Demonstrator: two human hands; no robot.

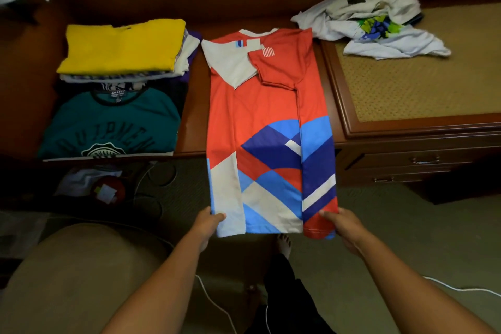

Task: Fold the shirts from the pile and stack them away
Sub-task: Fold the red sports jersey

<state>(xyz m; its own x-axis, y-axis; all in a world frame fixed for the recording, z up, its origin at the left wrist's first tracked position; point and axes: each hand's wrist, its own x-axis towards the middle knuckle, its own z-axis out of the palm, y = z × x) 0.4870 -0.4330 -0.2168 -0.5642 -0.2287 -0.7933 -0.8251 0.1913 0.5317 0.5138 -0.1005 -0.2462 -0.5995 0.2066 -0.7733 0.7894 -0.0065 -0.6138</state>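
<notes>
1 red shirt (263, 116), 2 folded stacks (122, 46), 1 white pile (379, 19), 2 hands (207, 221).

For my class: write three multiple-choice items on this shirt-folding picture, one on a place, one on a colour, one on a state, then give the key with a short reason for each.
1. Where does the pile of unfolded white shirts lie?
A. on the woven-topped table at the right
B. on the floor by the chair
C. on top of the yellow shirt

2. What colour is the folded shirt on top of the far stack at the left?
A. purple
B. yellow
C. black

3. How is the red patterned shirt being handled?
A. it lies untouched
B. one hand lifts it by the collar
C. both hands hold its bottom hem

Key:
1 A, the crumpled white heap sits on that table's far part.
2 B, the yellow shirt tops that stack, behind the teal shirt.
3 C, the left hand and right hand each pinch a lower corner, sleeves already folded in.
</notes>
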